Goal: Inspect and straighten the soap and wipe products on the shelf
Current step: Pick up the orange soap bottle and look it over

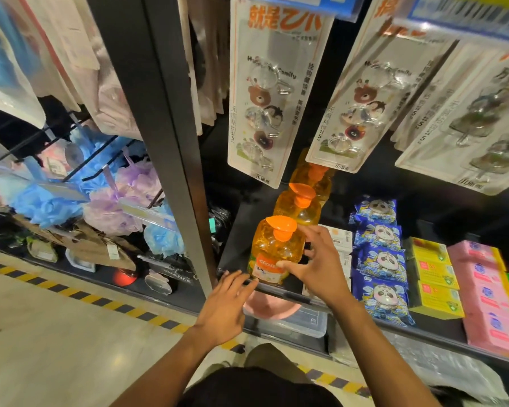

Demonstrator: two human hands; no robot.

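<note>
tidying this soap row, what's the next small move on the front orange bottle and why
Probably close the right hand round the front soap bottle and ease it back in line with the two bottles behind: it sits at the shelf lip, thumb on its label, left hand open beside its base.

Orange soap bottle (pixel 269 251), blue panda-print wipe packs (pixel 379 261)
</note>
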